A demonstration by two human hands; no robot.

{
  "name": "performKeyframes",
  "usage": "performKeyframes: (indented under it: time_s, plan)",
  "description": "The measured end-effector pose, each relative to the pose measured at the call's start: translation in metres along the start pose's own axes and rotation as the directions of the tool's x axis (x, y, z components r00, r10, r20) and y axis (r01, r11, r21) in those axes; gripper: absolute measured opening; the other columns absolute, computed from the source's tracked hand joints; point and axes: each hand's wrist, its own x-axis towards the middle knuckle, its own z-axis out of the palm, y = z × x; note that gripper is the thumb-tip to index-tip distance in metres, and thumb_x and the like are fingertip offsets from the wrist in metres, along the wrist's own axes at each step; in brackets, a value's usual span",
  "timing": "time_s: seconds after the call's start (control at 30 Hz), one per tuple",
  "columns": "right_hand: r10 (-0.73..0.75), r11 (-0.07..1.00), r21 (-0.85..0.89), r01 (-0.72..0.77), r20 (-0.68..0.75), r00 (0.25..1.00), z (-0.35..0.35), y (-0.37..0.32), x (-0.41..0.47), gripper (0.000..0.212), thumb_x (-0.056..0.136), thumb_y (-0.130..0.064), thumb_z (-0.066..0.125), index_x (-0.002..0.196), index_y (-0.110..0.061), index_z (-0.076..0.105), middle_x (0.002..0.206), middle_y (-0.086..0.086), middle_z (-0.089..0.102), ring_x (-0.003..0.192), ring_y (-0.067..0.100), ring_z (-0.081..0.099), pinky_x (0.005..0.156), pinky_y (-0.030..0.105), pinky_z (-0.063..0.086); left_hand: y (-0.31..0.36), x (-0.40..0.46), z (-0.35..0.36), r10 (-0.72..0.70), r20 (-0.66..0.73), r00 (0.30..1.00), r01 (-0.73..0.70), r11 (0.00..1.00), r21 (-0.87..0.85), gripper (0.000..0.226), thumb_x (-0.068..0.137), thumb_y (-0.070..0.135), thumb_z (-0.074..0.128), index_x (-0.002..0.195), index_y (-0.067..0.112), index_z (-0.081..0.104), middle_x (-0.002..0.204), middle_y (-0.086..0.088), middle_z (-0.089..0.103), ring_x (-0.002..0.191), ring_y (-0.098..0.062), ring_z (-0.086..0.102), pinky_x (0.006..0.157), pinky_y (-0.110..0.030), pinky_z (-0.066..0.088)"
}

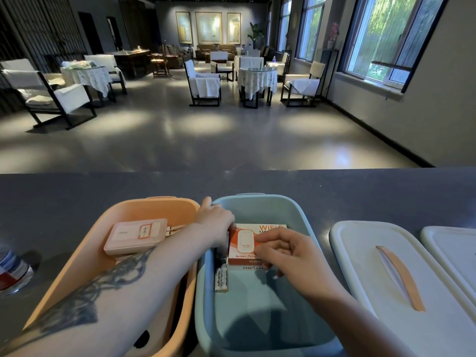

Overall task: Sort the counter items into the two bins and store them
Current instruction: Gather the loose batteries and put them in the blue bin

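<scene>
Hands (215, 222) (286, 253) curled on WiFi box (247, 243), inside blue bin (304, 217)

Far left of my hands a water bottle (13, 269) stands on the table (77, 191); beyond, armchairs (203, 83) and draped round tables (257, 78).

Orange-and-white box (253, 243): "WiFi" in orange, "LTE" beneath, "298" on its lower band. Batteries (222, 277): "HeyBright". Other print illegible.
</scene>
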Motion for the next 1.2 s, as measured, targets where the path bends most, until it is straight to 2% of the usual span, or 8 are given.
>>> performKeyframes:
  time_s: [0.1, 0.23, 0.43, 0.53, 0.77, 0.87, 1.03, 1.2]
  plan:
    - [-0.012, 0.999, -0.033, 0.011, -0.017, 1.0, 0.001, 0.0, 0.002, 0.012, 0.08, -0.007, 0.074, 0.089, -0.014, 0.072, 0.075, 0.01, 0.072, 0.065, 0.011, 0.065, 0.057, 0.017, 0.047, -0.003, -0.004, -0.003, -0.001, -0.056, 0.998, -0.004, 0.995, -0.095, 0.042, 0.064, 0.048, 0.079, 0.099, 0.031, 0.063, 0.099, 0.009, 0.061, 0.1, -0.016, 0.046, 0.077, -0.035, 0.019]
    - [-0.017, 0.994, -0.104, 0.013, -0.033, 0.999, 0.003, -0.003, 0.002, 0.011, 0.079, -0.009, 0.074, 0.089, -0.016, 0.071, 0.079, 0.01, 0.073, 0.068, 0.01, 0.066, 0.06, 0.017, 0.047, -0.014, -0.025, -0.008, -0.064, -0.178, 0.982, 0.011, 0.959, -0.284, 0.028, 0.075, 0.041, 0.073, 0.1, 0.033, 0.062, 0.102, 0.011, 0.06, 0.09, -0.015, 0.037, 0.077, -0.032, 0.02]
    - [-0.039, 0.968, -0.25, 0.025, -0.051, 0.998, 0.011, -0.006, -0.005, 0.012, 0.079, -0.011, 0.073, 0.088, -0.02, 0.071, 0.068, -0.005, 0.069, 0.06, 0.0, 0.06, 0.067, 0.019, 0.05, -0.021, -0.087, -0.016, -0.212, -0.409, 0.888, -0.005, 0.883, -0.469, 0.021, 0.083, 0.043, 0.064, 0.103, 0.038, 0.062, 0.107, 0.02, 0.061, 0.107, -0.007, 0.048, 0.086, -0.028, 0.024]
    - [-0.075, 0.938, -0.339, 0.068, -0.005, 0.997, 0.018, -0.006, -0.013, 0.014, 0.079, -0.015, 0.07, 0.088, -0.025, 0.07, 0.063, -0.017, 0.065, 0.059, -0.003, 0.06, 0.064, 0.013, 0.047, -0.012, -0.125, -0.012, -0.326, -0.42, 0.847, -0.002, 0.789, -0.614, 0.016, 0.082, 0.046, 0.063, 0.096, 0.038, 0.063, 0.097, 0.025, 0.059, 0.099, -0.005, 0.048, 0.083, -0.029, 0.03]
    - [-0.189, 0.802, -0.546, 0.244, 0.156, 0.97, 0.046, -0.001, -0.031, 0.019, 0.082, -0.028, 0.072, 0.095, -0.04, 0.066, 0.086, -0.017, 0.067, 0.079, -0.002, 0.062, 0.077, 0.028, 0.055, 0.007, -0.21, 0.006, -0.557, -0.363, 0.747, 0.102, 0.635, -0.765, 0.015, 0.081, 0.044, 0.067, 0.095, 0.039, 0.065, 0.102, 0.028, 0.058, 0.103, 0.003, 0.05, 0.089, -0.026, 0.04]
    - [-0.238, 0.764, -0.539, 0.356, 0.278, 0.931, 0.076, -0.005, -0.039, 0.021, 0.081, -0.03, 0.072, 0.093, -0.045, 0.063, 0.088, -0.019, 0.064, 0.081, -0.005, 0.06, 0.076, 0.023, 0.053, 0.006, -0.256, 0.014, -0.686, -0.312, 0.658, 0.2, 0.558, -0.805, 0.014, 0.08, 0.047, 0.066, 0.093, 0.042, 0.063, 0.097, 0.03, 0.058, 0.092, 0.001, 0.054, 0.083, -0.027, 0.043]
    - [-0.276, 0.766, -0.376, 0.521, 0.539, 0.796, 0.169, -0.014, -0.07, 0.022, 0.08, -0.031, 0.072, 0.09, -0.048, 0.062, 0.087, -0.025, 0.064, 0.084, -0.009, 0.058, 0.07, 0.012, 0.046, -0.009, -0.366, 0.029, -0.848, -0.275, 0.453, 0.418, 0.474, -0.775, 0.018, 0.082, 0.046, 0.065, 0.098, 0.04, 0.066, 0.096, 0.031, 0.059, 0.098, 0.007, 0.05, 0.089, -0.025, 0.037]
    - [-0.268, 0.759, -0.23, 0.609, 0.743, 0.614, 0.279, -0.011, -0.127, 0.022, 0.079, -0.025, 0.074, 0.092, -0.04, 0.065, 0.076, -0.016, 0.061, 0.069, -0.005, 0.055, 0.063, 0.012, 0.039, -0.025, -0.492, 0.049, -0.971, -0.193, 0.142, 0.488, 0.238, -0.84, 0.013, 0.08, 0.034, 0.072, 0.092, 0.036, 0.068, 0.086, 0.032, 0.059, 0.076, 0.013, 0.05, 0.078, -0.016, 0.037]
